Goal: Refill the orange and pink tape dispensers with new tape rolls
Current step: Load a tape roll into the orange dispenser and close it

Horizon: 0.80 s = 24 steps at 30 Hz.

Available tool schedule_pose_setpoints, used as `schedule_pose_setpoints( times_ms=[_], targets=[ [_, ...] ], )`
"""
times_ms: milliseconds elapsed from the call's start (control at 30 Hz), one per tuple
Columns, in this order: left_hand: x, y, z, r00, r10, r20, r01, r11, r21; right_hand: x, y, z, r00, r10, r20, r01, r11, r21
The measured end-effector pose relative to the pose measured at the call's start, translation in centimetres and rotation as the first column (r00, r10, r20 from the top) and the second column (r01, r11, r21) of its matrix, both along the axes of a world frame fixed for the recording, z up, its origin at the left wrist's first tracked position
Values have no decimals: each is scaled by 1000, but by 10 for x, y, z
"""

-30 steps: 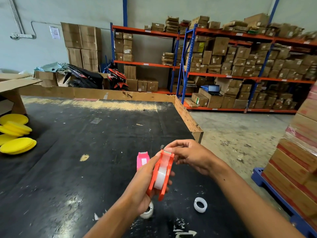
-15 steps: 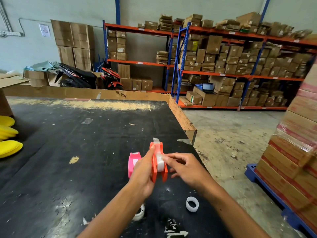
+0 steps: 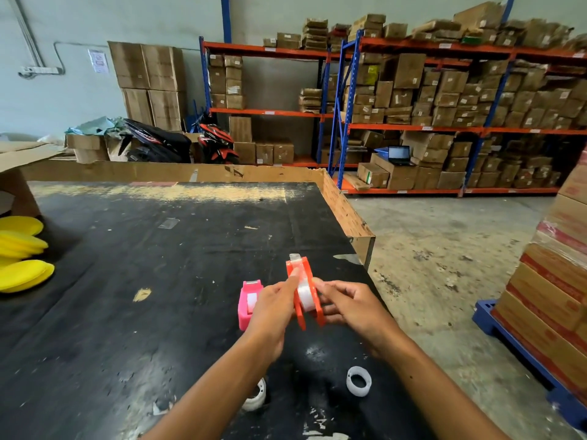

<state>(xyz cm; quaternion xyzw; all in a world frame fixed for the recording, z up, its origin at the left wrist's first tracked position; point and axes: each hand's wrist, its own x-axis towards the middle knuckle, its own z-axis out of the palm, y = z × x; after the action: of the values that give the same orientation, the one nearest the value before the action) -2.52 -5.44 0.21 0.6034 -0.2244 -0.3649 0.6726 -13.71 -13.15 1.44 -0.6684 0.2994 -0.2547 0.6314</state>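
Note:
The orange tape dispenser (image 3: 307, 300) stands upright on the black table (image 3: 143, 281) with a clear tape roll inside it. My left hand (image 3: 273, 308) grips its left side, and my right hand (image 3: 349, 304) holds its right side with fingertips on the roll. The pink tape dispenser (image 3: 249, 304) stands just left of my left hand, with tape showing in it. An empty white tape core (image 3: 359, 381) lies near the table's front right. Another white ring (image 3: 255, 396) lies partly hidden under my left forearm.
Yellow round pads (image 3: 22, 258) are stacked at the table's left edge. A cardboard wall (image 3: 178, 173) rims the table's far and right sides. To the right are concrete floor, a blue pallet (image 3: 521, 354) of cartons, and shelving racks beyond.
The orange dispenser has come down from the air and away from me; it now stands on the table beside the pink one. My right hand moved from its top to its side.

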Motion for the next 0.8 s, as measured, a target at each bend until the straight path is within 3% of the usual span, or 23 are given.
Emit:
schedule_pose_setpoints(
  times_ms=[367, 533, 800],
  targets=[
    [-1, -26, -21, 979, 6, 204, -21, 997, 70, 11, -44, -22, 999, -8, -37, 9, 1000, 26],
    [-4, -36, -35, 936, -24, 351, -32, 988, 154, 25, -68, -43, 994, 0, -112, 3, 1000, 25],
    [10, -57, -61, 896, -35, 443, -96, 958, 270, 42, -84, -69, 976, 5, -217, 2, 1000, 30]
  ],
)
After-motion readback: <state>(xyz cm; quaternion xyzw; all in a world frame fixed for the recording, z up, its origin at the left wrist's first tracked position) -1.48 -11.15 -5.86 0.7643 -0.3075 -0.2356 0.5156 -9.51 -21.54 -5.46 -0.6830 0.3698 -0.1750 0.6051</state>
